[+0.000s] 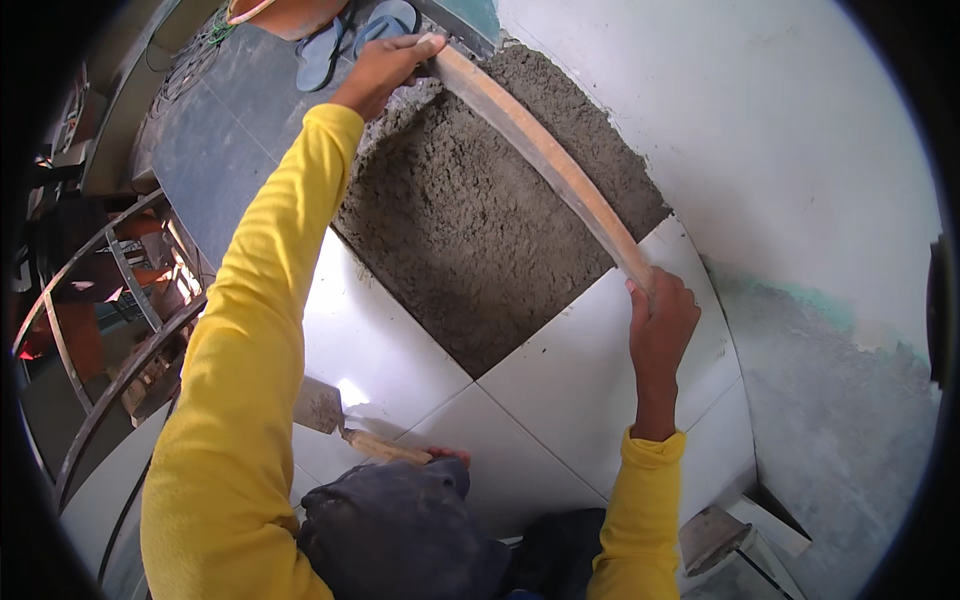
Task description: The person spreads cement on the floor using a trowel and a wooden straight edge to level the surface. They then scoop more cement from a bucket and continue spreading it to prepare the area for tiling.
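A long wooden straightedge point(548, 152) lies slantwise across a bed of wet grey mortar point(450, 215). My left hand point(382, 75) is closed round its far end, thumb on top. At the near right end my right hand point(664, 320) grips it over the white floor tiles point(545, 400). Rough mortar shows on both sides of the wood, up to the wall. I cannot tell whether its lower edge touches the mortar along its whole length. Beside my bent knee rests a trowel point(320, 406) with a wooden handle.
A white wall point(720, 110) bounds the right side. Dark grey tiles point(215, 150) lie at the far left, with blue sandals point(320, 55) and an orange tub point(285, 15). Metal railing point(130, 370) stands at left. A mortar-stained tool point(712, 540) sits at lower right.
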`<state>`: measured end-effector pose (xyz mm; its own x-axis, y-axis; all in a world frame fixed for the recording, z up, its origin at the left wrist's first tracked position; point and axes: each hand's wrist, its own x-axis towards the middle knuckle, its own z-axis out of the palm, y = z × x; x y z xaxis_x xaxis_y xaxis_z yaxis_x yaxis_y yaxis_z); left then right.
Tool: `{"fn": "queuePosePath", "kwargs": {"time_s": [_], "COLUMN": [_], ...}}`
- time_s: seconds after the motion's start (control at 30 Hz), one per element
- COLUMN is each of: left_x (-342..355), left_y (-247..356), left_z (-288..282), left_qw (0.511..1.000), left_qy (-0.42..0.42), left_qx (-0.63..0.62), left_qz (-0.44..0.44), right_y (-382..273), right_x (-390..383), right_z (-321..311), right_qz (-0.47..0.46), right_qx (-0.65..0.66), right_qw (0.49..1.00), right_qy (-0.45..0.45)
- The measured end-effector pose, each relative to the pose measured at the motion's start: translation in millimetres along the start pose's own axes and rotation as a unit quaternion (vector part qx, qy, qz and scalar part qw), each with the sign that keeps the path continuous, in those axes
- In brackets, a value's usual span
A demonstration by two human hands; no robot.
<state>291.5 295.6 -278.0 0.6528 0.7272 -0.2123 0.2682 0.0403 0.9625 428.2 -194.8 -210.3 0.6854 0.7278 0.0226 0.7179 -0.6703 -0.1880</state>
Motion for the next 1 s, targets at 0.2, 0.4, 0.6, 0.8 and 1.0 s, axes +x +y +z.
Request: {"fn": "queuePosePath", "kwargs": {"time_s": [0.2,0.4,0.6,0.8,1.0], "left_x": [3.9,12.5,-23.7,-37.9,-18.4], "left_y": [15.8,17.6,1.3,9.1,12.6], "left_z": [1.2,14.9,-20.7,-33.2,-18.6], "left_qw": [1.000,0.998,1.000,1.000,0.999], "left_qy": [0.003,0.040,0.006,-0.004,0.003], "left_qx": [-0.001,0.019,0.017,0.008,0.021], "left_qz": [0.027,0.037,-0.004,-0.021,0.037], "right_y": [9.9,10.9,-18.1,-27.4,-15.6], "right_x": [17.0,19.7,-14.9,-33.8,-10.3], "right_z": [5.6,4.3,5.2,10.6,11.2], "right_qz": [-0.021,-0.007,-0.011,-0.038,-0.002], "right_qx": [-0.013,-0.011,-0.002,0.015,-0.003], "right_qw": [0.999,1.000,1.000,0.998,1.000], "right_qy": [0.048,0.026,0.012,0.053,0.028]}}
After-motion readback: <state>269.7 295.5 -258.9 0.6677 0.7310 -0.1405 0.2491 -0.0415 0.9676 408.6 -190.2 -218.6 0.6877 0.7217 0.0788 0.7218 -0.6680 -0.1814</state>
